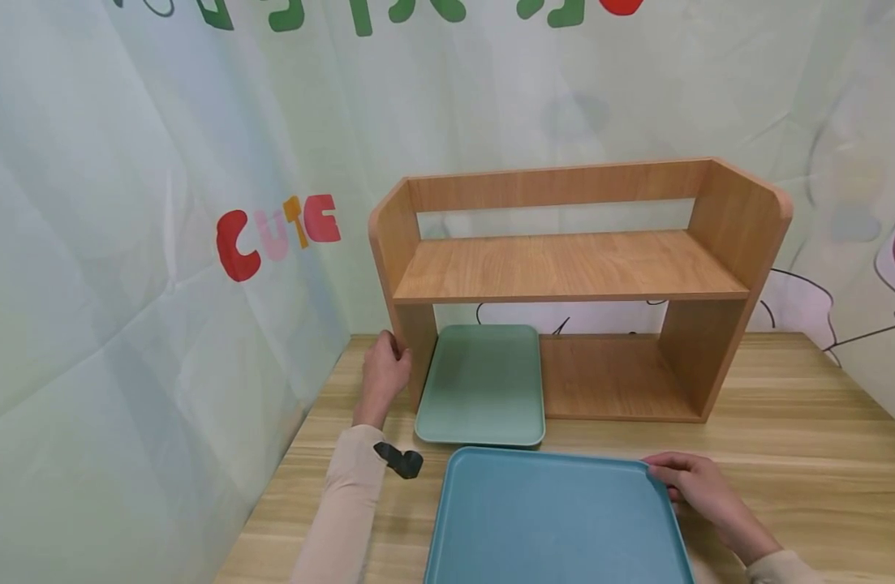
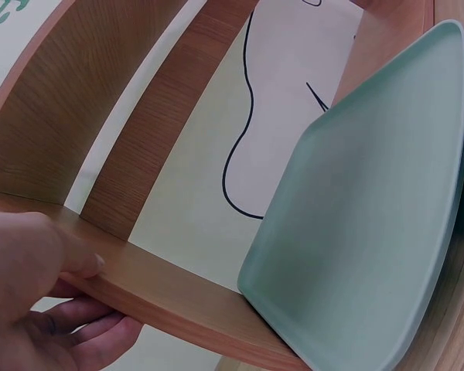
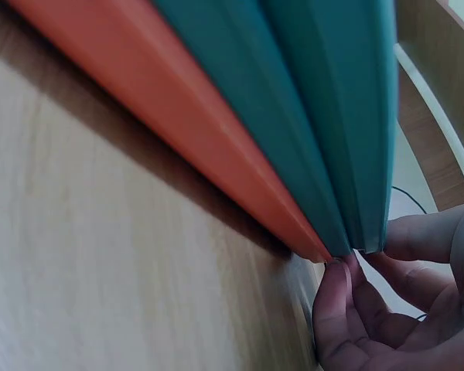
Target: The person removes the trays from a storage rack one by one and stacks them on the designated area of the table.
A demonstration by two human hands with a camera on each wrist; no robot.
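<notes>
My left hand point(image 1: 385, 371) grips the left side panel point(image 2: 178, 297) of a wooden two-tier shelf point(image 1: 571, 268), thumb on one face and fingers on the other. A pale green tray point(image 1: 484, 385) lies in the shelf's lower left part, its front end sticking out past the base. In front of it is a larger blue tray point(image 1: 557, 519). The right hand point(image 1: 699, 487) pinches its far right corner. From the right wrist view, the blue tray point(image 3: 340, 100) tops a stack, with another teal tray and an orange tray point(image 3: 178, 124) beneath; the fingers point(image 3: 332, 301) touch the stack's corner.
The shelf stands at the back of a wood-grain table point(image 1: 798, 430). A printed cloth point(image 1: 162, 389) hangs behind and along the left side. On my left cuff is a black strap point(image 1: 399, 461).
</notes>
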